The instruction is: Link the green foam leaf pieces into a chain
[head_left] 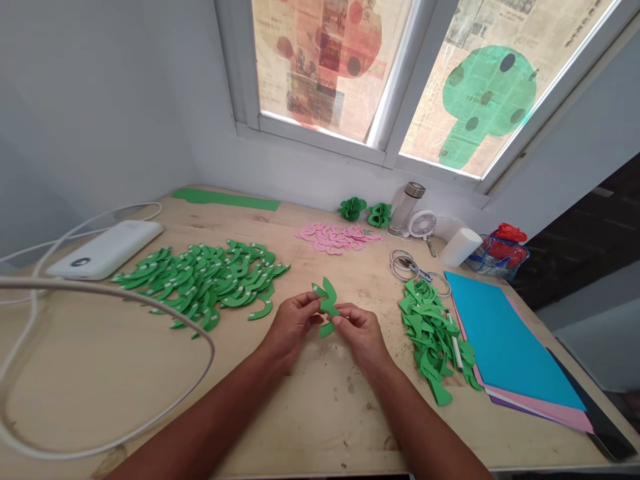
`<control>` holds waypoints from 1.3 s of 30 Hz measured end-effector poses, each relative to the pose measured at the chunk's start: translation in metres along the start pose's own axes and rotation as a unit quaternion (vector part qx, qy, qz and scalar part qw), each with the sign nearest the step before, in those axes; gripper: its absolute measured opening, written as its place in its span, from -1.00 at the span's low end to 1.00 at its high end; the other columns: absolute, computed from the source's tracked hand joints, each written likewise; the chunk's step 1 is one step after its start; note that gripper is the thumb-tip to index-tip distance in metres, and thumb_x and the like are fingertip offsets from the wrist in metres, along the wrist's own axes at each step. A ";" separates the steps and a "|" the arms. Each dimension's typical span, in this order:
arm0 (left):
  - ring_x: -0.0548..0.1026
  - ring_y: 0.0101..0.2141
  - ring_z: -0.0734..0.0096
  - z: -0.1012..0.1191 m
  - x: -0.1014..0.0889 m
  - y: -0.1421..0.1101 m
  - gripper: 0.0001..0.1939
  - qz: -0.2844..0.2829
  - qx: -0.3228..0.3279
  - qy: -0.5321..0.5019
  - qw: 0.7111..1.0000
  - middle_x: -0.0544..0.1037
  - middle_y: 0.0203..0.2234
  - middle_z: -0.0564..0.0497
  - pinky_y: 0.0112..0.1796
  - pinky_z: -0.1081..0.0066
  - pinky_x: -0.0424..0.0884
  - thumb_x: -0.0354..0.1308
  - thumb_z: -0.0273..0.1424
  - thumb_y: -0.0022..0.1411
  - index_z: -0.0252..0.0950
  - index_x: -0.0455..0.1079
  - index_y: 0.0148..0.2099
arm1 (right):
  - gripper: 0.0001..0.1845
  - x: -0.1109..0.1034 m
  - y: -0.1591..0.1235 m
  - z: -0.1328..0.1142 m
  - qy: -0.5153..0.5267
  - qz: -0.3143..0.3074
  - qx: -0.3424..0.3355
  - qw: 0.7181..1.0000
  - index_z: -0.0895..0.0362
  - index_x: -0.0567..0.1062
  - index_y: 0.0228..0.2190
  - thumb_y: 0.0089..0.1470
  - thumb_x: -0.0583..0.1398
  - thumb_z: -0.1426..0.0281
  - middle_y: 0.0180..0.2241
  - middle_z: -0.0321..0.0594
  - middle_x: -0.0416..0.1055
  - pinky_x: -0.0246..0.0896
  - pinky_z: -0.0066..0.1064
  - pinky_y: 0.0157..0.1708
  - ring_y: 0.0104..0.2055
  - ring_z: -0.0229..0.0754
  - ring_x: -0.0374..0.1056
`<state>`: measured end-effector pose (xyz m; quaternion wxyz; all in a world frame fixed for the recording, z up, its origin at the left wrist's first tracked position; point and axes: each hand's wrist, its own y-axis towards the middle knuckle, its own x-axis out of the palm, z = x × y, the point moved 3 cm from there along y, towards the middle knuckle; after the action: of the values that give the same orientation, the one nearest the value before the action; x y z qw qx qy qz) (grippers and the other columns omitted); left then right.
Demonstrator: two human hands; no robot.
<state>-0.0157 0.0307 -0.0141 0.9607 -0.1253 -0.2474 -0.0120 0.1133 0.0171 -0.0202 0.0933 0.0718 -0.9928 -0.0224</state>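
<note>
Over the middle of the table, my left hand (297, 321) and my right hand (363, 335) pinch green paper pieces (329, 306) between thumbs and fingers. Curved strips stick out above and below the fingertips, and one upper tip carries a small white patch. How the pieces are joined is hidden by my fingers. Left of my hands lies a broad pile of curved green paper strips (210, 283), many with white patches. One C-shaped strip (261, 309) rests at the pile's near right edge. To the right is a heap of green paper scraps (433, 330) with a white pen (455, 343) on it.
Pink paper pieces (340, 238) lie beyond my hands, near two green paper balls (353, 209). A glass bottle (406, 208), small fan (423, 224) and white roll (461, 247) stand behind. Blue sheets (510, 340) lie right; a power bank (107, 250) and looping cable (200, 387) left.
</note>
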 end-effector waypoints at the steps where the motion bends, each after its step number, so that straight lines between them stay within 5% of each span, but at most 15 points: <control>1: 0.36 -0.57 0.52 0.000 0.000 0.000 -0.80 -0.001 -0.001 0.005 1.000 0.41 -0.63 0.06 -0.45 0.47 0.31 0.31 -0.36 -0.18 -0.35 0.35 -0.59 | -0.88 0.001 0.000 -0.001 -0.006 -0.004 0.006 1.000 0.10 0.59 -0.51 -0.14 0.28 0.32 -0.37 -0.20 0.47 0.21 -0.39 -0.29 -0.28 -0.16 0.34; 27: 0.43 -0.47 0.42 0.003 0.000 -0.001 -0.81 -0.059 0.018 0.015 0.998 0.54 -0.52 -0.04 -0.38 0.42 0.32 0.22 -0.31 0.00 -0.35 0.48 -0.40 | -0.86 -0.004 0.000 0.005 -0.002 0.039 0.063 0.997 0.14 0.56 -0.54 -0.19 0.30 0.32 -0.58 -0.32 0.44 0.07 -0.47 -0.47 -0.54 -0.31 0.22; 39: 0.46 -0.46 0.36 -0.001 -0.002 -0.001 -0.78 -0.015 -0.013 0.047 0.999 0.55 -0.53 -0.08 -0.39 0.40 0.34 0.28 -0.31 -0.09 -0.37 0.48 -0.41 | -0.78 -0.006 0.003 0.005 0.002 0.063 0.052 0.997 0.15 0.57 -0.50 -0.21 0.31 0.26 -0.54 -0.25 0.49 0.13 -0.42 -0.39 -0.47 -0.24 0.29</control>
<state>-0.0167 0.0293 -0.0158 0.9692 -0.1331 -0.2040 -0.0358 0.1182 0.0206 -0.0260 0.0923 0.0134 -0.9950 0.0351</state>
